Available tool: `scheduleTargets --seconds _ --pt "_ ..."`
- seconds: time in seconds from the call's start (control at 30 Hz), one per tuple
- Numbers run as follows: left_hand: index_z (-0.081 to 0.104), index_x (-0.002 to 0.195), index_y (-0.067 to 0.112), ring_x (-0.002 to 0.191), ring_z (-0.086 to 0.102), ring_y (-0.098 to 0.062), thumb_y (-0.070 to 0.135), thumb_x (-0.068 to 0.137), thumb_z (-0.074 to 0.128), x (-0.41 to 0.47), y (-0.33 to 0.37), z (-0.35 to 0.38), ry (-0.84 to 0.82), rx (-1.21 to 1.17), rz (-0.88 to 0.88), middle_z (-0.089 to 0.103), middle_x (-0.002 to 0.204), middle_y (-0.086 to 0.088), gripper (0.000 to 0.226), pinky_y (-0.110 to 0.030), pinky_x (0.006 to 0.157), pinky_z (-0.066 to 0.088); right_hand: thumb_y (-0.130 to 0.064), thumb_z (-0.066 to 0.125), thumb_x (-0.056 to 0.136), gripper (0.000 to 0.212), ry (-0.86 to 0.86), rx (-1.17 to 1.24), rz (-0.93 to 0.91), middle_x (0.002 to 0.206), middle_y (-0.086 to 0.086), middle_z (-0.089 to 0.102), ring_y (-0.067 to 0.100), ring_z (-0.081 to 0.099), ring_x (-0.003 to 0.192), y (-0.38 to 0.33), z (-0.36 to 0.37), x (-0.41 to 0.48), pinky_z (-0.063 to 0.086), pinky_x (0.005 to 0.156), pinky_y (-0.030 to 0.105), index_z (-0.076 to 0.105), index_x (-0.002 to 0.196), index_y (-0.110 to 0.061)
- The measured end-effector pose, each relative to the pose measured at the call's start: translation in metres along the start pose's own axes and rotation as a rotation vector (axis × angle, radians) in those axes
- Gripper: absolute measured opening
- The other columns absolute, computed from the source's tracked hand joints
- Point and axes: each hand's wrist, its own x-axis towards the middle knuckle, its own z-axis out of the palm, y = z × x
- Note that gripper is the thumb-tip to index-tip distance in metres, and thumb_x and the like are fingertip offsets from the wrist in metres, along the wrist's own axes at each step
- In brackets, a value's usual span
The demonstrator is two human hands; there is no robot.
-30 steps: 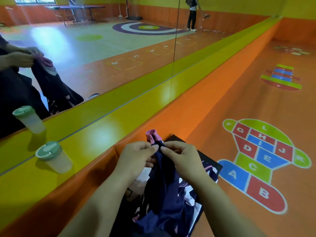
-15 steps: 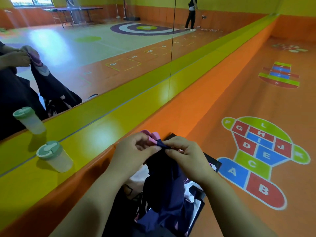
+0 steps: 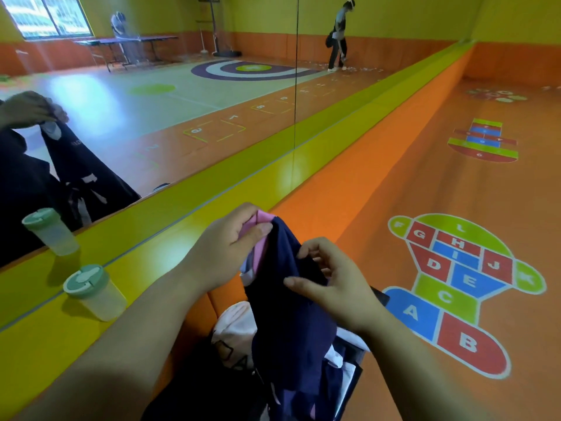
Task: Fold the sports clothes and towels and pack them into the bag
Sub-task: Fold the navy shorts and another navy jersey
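Note:
A navy sports garment [image 3: 291,314] with a pink trim hangs in front of me, low in the middle of the view. My left hand [image 3: 224,250] pinches its pink upper edge and holds it up. My right hand [image 3: 331,284] sits just right of it, fingers spread, thumb and fingertips touching the navy cloth lower down. Under the garment lie a white and pale pink piece of clothing [image 3: 235,326] and dark fabric [image 3: 194,387] that may be the bag; I cannot tell its opening.
A yellow ledge [image 3: 151,238] runs along a wall mirror [image 3: 151,117] on my left, with a green-lidded plastic cup [image 3: 95,291] on it. The orange floor to the right bears a lettered hopscotch [image 3: 455,278]. A person [image 3: 338,34] appears far off in the mirror.
My hands were pinched together at the garment's top edge. Now the left hand has lifted the pink edge higher and the right hand has slid down and loosened its fingers.

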Motion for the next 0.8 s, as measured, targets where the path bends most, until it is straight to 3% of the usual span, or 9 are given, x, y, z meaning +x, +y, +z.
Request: scheduleTargets --seconds 0.07,0.13,0.27,0.4,0.47,0.6,0.67,0.77,0.8 --pt "0.056 0.089 0.021 0.077 0.056 -0.004 0.035 0.093 0.05 0.007 0.007 -0.006 0.008 0.033 0.027 0.062 0.08 0.007 0.016 -0.02 0.067 0.04 -0.036 0.076 0.069 0.032 0.006 -0.108 -0.053 0.089 -0.025 0.054 0.0 0.05 0.081 -0.002 0.003 -0.003 0.036 0.071 0.012 0.05 0.087 -0.035" --pt "0.054 0.089 0.026 0.082 0.054 0.011 0.023 0.096 0.05 0.013 0.017 -0.013 0.002 0.059 0.074 0.06 0.087 0.02 0.009 -0.007 0.069 0.038 -0.037 0.079 0.07 0.035 0.011 -0.186 -0.077 0.084 -0.026 0.051 -0.001 0.046 0.077 -0.006 0.005 -0.004 0.035 0.067 0.012 0.047 0.085 -0.036" --pt "0.054 0.098 0.023 0.086 0.049 0.022 0.017 0.097 0.048 0.025 0.037 -0.026 0.017 0.086 0.16 0.055 0.094 0.027 0.008 0.0 0.075 0.033 -0.045 0.08 0.069 0.04 -0.021 -0.203 -0.011 0.091 -0.02 0.052 -0.003 0.047 0.084 -0.006 0.003 -0.003 0.036 0.072 0.015 0.053 0.095 -0.029" --pt "0.047 0.09 0.037 0.088 0.048 0.023 0.026 0.094 0.046 0.036 0.054 -0.04 0.081 0.117 0.216 0.055 0.096 0.028 0.012 -0.002 0.08 0.035 -0.06 0.075 0.06 0.054 -0.073 -0.157 0.071 0.098 -0.007 0.06 0.012 0.055 0.091 -0.008 0.004 -0.001 0.047 0.082 0.035 0.058 0.095 -0.024" --pt "0.048 0.094 0.031 0.088 0.047 0.025 0.018 0.097 0.047 0.039 0.06 -0.046 0.103 0.159 0.258 0.054 0.096 0.028 0.014 0.001 0.079 0.033 -0.059 0.074 0.059 0.052 -0.083 -0.107 0.092 0.1 -0.009 0.065 0.01 0.06 0.093 -0.01 0.006 0.001 0.049 0.085 0.036 0.061 0.097 -0.027" --pt "0.051 0.102 0.02 0.087 0.046 0.028 0.011 0.097 0.046 0.041 0.071 -0.062 0.139 0.191 0.306 0.052 0.097 0.027 0.012 0.004 0.078 0.031 -0.029 0.074 0.08 0.006 -0.117 -0.022 0.115 0.078 -0.023 0.069 -0.007 0.062 0.071 -0.016 -0.004 0.009 0.048 0.068 0.021 0.068 0.082 -0.03" --pt "0.051 0.106 0.015 0.086 0.046 0.029 0.009 0.097 0.045 0.04 0.074 -0.072 0.172 0.2 0.317 0.051 0.097 0.026 0.013 0.006 0.077 0.03 -0.026 0.072 0.082 0.007 -0.112 -0.041 0.176 0.065 -0.018 0.066 -0.004 0.056 0.058 -0.015 -0.013 0.013 0.043 0.062 0.022 0.071 0.076 -0.022" --pt "0.054 0.11 0.004 0.082 0.048 0.013 0.008 0.095 0.048 0.037 0.078 -0.084 0.211 0.261 0.326 0.05 0.095 0.023 0.016 0.007 0.075 0.028 -0.037 0.075 0.074 0.035 -0.057 -0.092 0.209 0.068 0.006 0.064 0.011 0.05 0.061 -0.018 -0.025 0.019 0.042 0.06 0.035 0.069 0.08 -0.004" --pt "0.055 0.11 0.003 0.082 0.046 0.011 0.007 0.094 0.049 0.036 0.079 -0.089 0.226 0.29 0.331 0.05 0.094 0.021 0.017 0.007 0.075 0.027 -0.037 0.075 0.072 0.033 -0.007 -0.108 0.214 0.067 0.009 0.064 0.012 0.05 0.061 -0.021 -0.03 0.021 0.043 0.058 0.036 0.068 0.075 -0.005"
